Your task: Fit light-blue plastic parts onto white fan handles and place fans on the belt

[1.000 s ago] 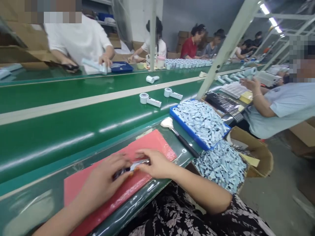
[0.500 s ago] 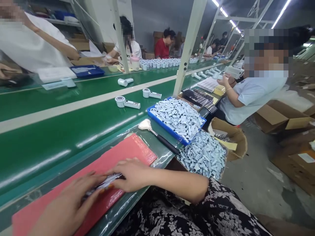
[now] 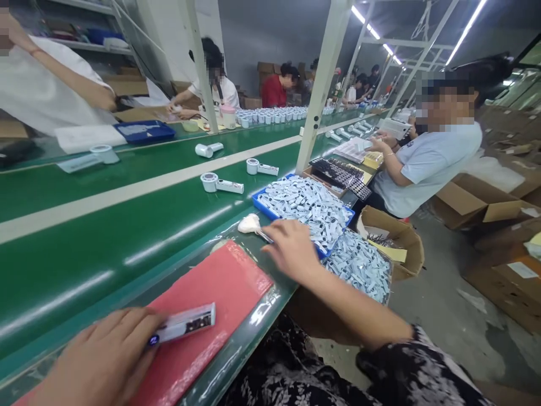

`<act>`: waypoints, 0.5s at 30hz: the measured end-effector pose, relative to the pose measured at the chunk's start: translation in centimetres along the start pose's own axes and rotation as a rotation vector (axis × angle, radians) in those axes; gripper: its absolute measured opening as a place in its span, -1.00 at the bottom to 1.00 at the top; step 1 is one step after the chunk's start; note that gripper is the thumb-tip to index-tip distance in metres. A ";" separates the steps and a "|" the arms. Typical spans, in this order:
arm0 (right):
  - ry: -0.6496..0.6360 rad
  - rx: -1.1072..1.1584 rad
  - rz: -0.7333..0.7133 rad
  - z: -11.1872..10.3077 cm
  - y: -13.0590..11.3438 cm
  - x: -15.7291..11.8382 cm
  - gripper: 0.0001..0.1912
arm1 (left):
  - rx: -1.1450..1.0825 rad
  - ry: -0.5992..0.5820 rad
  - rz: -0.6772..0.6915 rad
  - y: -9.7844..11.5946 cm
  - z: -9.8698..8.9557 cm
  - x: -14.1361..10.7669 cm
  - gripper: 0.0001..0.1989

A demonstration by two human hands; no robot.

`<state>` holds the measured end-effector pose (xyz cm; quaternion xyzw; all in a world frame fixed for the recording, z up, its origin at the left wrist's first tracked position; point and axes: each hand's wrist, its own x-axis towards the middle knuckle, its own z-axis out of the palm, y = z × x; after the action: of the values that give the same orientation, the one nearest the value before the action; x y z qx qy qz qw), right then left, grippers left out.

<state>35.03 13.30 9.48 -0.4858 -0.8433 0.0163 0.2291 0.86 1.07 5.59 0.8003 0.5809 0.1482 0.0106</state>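
While held, white handle (image 3: pixel 186 323) (dark window, seemingly).

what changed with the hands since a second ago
The right hand let go of the small white part and moved right, away from the red mat, to the brush beside the blue tray; whether it grips the brush cannot be told. The left hand now holds the part alone, over the mat. Mat, tray and brush stayed put.
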 end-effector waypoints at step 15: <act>0.202 -0.504 -0.126 -1.3 7.8 1.7 -0.76 | 0.242 0.028 -0.416 -15.4 -3.7 10.9 -0.45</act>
<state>41.15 18.60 9.34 -0.4732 -0.8223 -0.2568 0.1842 -11.28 15.73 8.64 0.6566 0.7470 0.0834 -0.0630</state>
